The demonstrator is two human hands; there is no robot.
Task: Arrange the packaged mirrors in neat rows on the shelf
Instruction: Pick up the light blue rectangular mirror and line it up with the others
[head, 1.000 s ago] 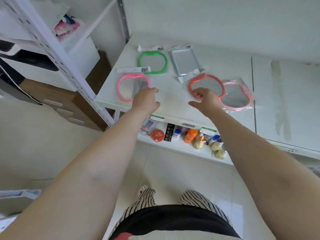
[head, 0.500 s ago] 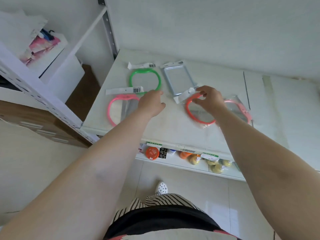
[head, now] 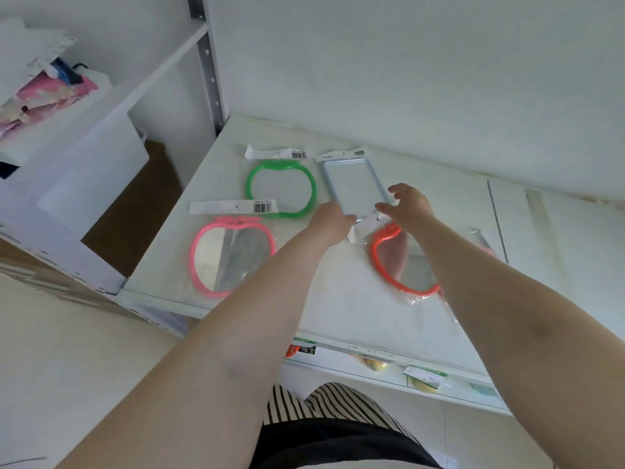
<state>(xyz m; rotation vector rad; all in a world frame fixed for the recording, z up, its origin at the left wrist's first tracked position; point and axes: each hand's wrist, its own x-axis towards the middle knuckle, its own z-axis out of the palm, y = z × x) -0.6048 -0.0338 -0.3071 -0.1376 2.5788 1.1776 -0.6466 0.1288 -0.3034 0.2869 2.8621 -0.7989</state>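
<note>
Reaching toward the near end of the grey rectangular mirror (head: 351, 184), which lies flat in its clear packet at the back of the white shelf (head: 338, 299), just right of the green mirror (head: 280, 188). Closing in from both sides: left hand (head: 330, 221) at the near left corner, knuckles up, fingers hidden beneath, so grip impossible to tell; right hand (head: 407, 204) at the near right corner, thumb and fingers spread and lightly bent, contact with the frame unclear. Lying nearer on the shelf, in a second row: pink mirror (head: 231, 257) at left, under its white barcode header card (head: 233, 207), and red mirror (head: 402, 262) at right, partly crossed by the right forearm, its plastic sleeve crumpled at the near edge. Peeking out behind that forearm, a sliver of another pale pink packet (head: 487, 247), mostly hidden. Showing below the shelf's front edge, a lower shelf (head: 389, 377) with small goods and green-and-white price tags, too cut off to identify. Standing at left, a white perforated upright (head: 208, 62), a white bin (head: 98, 157) and a pile of papers and pink printed packs (head: 44, 93) above it. Rising behind, a plain white wall (head: 406, 62); underfoot, pale floor, with striped trousers (head: 324, 401) at the bottom.
</note>
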